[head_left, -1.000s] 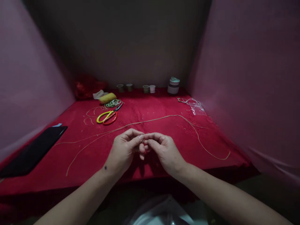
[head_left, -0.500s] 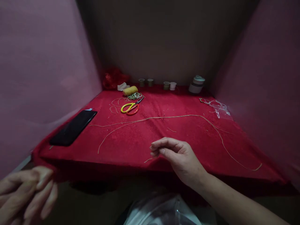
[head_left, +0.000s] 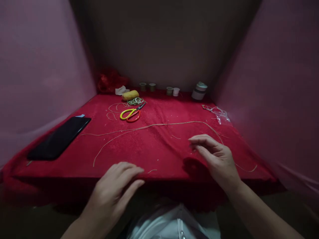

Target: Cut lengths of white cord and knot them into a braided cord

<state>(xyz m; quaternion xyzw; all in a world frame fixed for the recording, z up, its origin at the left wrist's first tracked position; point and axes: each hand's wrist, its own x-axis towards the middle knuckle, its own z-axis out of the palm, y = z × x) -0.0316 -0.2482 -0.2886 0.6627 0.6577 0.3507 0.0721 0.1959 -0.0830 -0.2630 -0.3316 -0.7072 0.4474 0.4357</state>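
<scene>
Near the front edge of the red cloth, my left hand (head_left: pixel 117 189) hovers with thumb and fingers apart and nothing between them. A short thread scrap (head_left: pixel 152 171) lies just right of its fingertips. My right hand (head_left: pixel 216 161) is held above the cloth at the right, fingers curved and thumb apart from them, with nothing visible in it. Long thin cords (head_left: pixel 159 124) stretch across the middle of the cloth; their right part passes behind my right hand. Scissors (head_left: pixel 132 113) with one yellow and one red handle lie behind the cords.
A black phone (head_left: pixel 59 137) lies at the left. Behind the scissors are a yellow roll (head_left: pixel 130 95) and tangled green cord (head_left: pixel 136 101). Small spools (head_left: pixel 169 91) and a white container (head_left: pixel 199 91) stand at the back. A clear plastic bag (head_left: pixel 223 119) lies at the right.
My left hand has come from the lower left corner to the front edge, and its fingers have parted. My right hand has moved right. The view has shifted slightly.
</scene>
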